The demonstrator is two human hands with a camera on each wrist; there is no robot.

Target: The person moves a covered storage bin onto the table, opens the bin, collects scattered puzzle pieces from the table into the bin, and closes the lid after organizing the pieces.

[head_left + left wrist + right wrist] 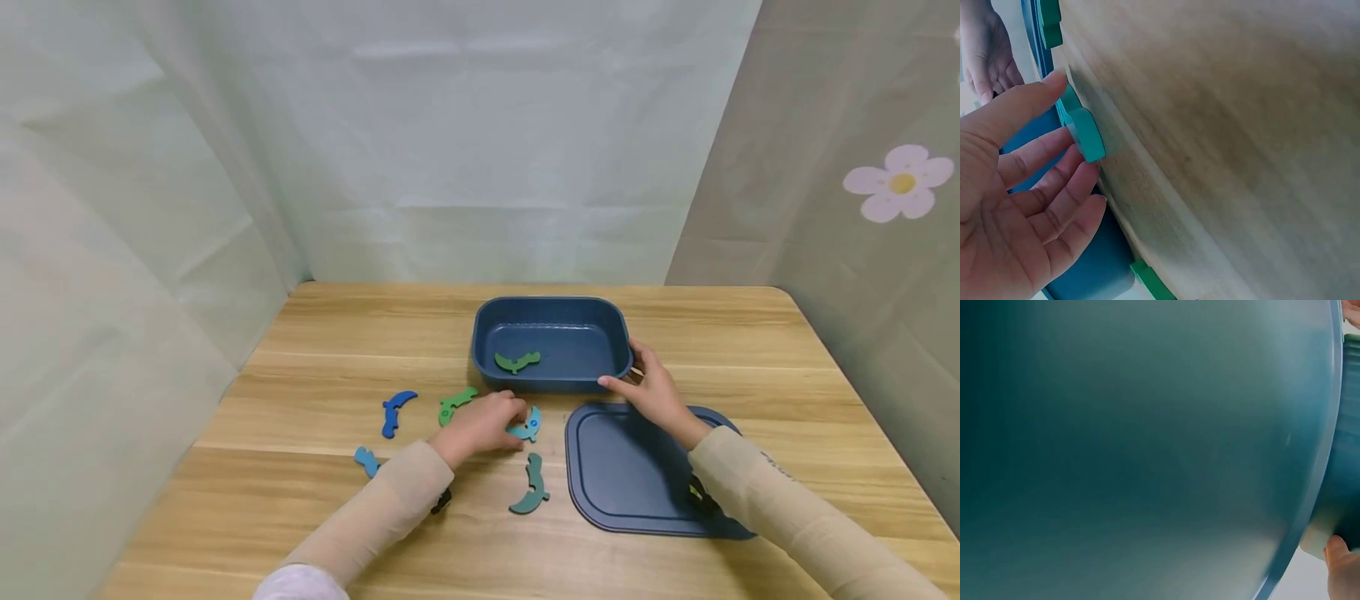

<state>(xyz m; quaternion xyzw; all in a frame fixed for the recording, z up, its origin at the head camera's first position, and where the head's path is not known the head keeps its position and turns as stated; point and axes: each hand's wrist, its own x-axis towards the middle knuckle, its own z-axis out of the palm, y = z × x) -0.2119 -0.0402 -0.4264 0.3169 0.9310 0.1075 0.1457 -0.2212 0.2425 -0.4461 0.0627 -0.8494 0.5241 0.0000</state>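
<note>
On the wooden table, my left hand (486, 423) has its thumb and fingertips around the end of a light-blue, curved, animal-shaped piece (532, 423). In the left wrist view this piece (1087, 132) lies at the thumb and index fingertips, the other fingers loosely bent. My right hand (654, 392) grips the dark-blue box (551, 386) at its front right corner, thumb at the front rim and fingers along the side. Inside the box lies a dark-green curved piece (517, 362). The right wrist view shows the thumb (1337, 553) against the box (1347, 469).
A dark-blue lid (622, 475) lies in front of the box, under the right forearm. Around the left hand are a green piece (456, 403), a dark-blue piece (395, 412), a blue piece (367, 461) partly behind the sleeve, and a grey-green piece (534, 487).
</note>
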